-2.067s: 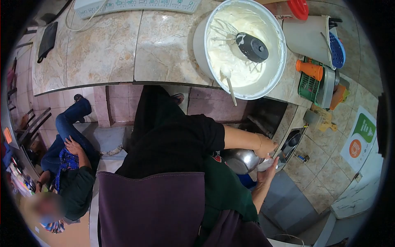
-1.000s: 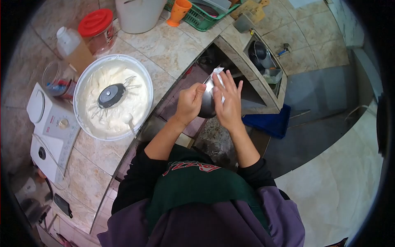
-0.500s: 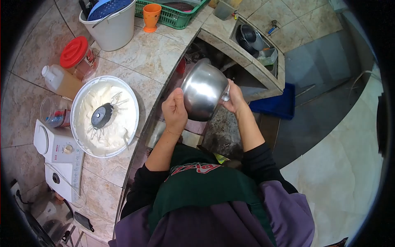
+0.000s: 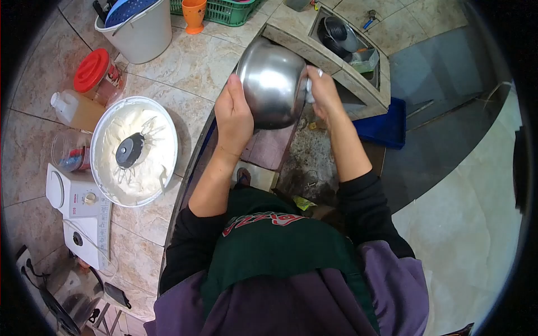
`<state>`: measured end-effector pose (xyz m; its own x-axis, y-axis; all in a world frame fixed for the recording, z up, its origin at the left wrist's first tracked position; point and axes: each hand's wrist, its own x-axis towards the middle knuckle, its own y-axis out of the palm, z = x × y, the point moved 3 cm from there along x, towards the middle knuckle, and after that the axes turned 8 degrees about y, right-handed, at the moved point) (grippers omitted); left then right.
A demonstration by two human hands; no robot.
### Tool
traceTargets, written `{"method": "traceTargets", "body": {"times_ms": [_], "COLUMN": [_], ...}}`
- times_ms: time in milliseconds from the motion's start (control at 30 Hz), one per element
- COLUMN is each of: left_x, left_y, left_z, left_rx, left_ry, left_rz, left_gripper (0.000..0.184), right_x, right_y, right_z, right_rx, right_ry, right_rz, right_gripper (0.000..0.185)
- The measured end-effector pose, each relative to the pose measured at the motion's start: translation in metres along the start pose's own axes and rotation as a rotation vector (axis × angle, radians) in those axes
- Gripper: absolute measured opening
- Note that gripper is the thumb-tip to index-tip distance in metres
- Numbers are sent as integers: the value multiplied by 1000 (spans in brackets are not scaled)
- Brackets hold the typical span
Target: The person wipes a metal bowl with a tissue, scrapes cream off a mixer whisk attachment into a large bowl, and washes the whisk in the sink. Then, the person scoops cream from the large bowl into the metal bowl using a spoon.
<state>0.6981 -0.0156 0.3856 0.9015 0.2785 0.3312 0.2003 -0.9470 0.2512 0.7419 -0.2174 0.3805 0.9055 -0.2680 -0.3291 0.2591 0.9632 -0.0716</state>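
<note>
A shiny metal bowl [image 4: 273, 87] is tilted on its side between my hands, its rounded outside towards me. My left hand [image 4: 233, 115] presses its palm and fingers along the bowl's left side, the thumb pointing up. On the right side my right hand [image 4: 323, 92] is closed at the bowl's edge, with a bit of white material by the fingers that I cannot make out. The inside of the bowl is hidden. To the left on the counter stands a white tub [image 4: 173, 137] of whipped cream, in which a whisk attachment with a dark hub [image 4: 129, 150] lies.
A white mixer base [image 4: 84, 207], a jug [image 4: 78, 111] and a red-lidded jar [image 4: 92, 70] line the tiled counter [image 4: 168, 73]. Farther back are a white bucket [image 4: 143, 39], an orange cup [image 4: 194, 15] and a green basket [image 4: 227, 12]. A blue tray [image 4: 386, 123] lies at right.
Both hands have carried the bowl farther from my body, up in the view, and its tilt has changed slightly. The view has shifted a little; the tub stays on the counter.
</note>
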Motion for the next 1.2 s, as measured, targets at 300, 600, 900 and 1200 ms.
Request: {"method": "traceTargets", "body": {"times_ms": [300,600,900,1200], "left_x": [-1,4,-4,-8], "left_y": [16,-19,1,4], "left_z": [30,64,61,61], "left_rx": [42,-635,-638,-619], "left_ry": [-208,-832,-826,-779], "left_rz": [107,-233,-219,-117], "left_gripper": [47,45,51,45], "right_x": [-59,-128,-100,-21], "right_y": [55,64,23,-29], "right_z": [50,-25,-53,-21], "right_rx": [-999,-1310,-912,-3], "right_ry": [-988,-1268,-1167,-336], "right_rz": [265,242,-123,139], "right_gripper": [32,49,50,53]}}
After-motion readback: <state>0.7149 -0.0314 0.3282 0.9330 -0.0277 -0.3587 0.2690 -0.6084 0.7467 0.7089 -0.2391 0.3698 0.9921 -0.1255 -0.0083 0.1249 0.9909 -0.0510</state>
